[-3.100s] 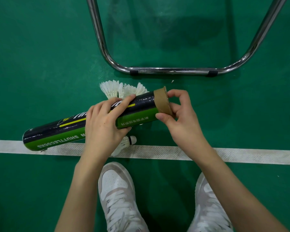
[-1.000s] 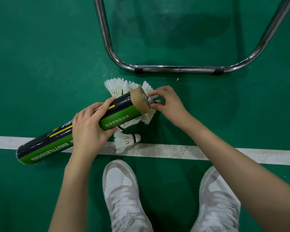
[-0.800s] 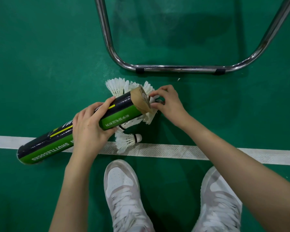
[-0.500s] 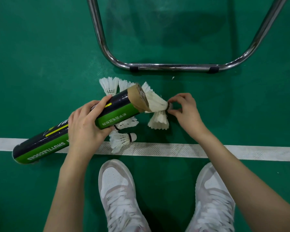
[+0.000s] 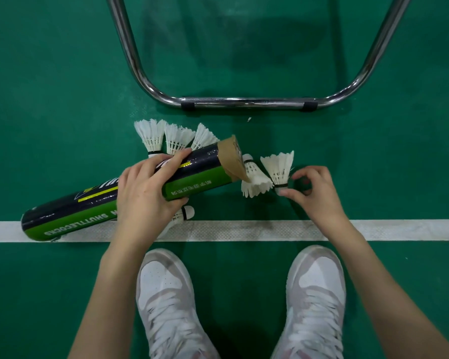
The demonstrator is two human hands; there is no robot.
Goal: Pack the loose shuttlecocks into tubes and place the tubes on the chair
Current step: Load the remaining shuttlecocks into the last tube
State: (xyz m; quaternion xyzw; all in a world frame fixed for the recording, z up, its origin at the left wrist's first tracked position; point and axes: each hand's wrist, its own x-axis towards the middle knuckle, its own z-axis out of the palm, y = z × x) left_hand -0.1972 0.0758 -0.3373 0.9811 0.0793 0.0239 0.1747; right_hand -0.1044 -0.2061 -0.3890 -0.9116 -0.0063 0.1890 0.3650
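Observation:
My left hand point(image 5: 145, 187) grips a black and green shuttlecock tube point(image 5: 70, 211) around its middle, tilted, with its brown open end point(image 5: 231, 159) pointing right. My right hand point(image 5: 314, 193) pinches the cork of a white shuttlecock point(image 5: 279, 168), feathers up, just right of the tube mouth. Another shuttlecock point(image 5: 254, 181) lies on the floor between that one and the tube. Three more shuttlecocks point(image 5: 176, 137) lie behind the tube. One point(image 5: 186, 213) lies under my left hand, mostly hidden.
The chrome chair base point(image 5: 244, 102) curves across the green floor just beyond the shuttlecocks. A white court line point(image 5: 399, 229) runs left to right under the tube's closed end. My two white sneakers point(image 5: 166, 294) stand below the line.
My right hand has drawn a shuttlecock away from the tube mouth to the right and turned it feathers up. A second shuttlecock now lies in full view beside the mouth.

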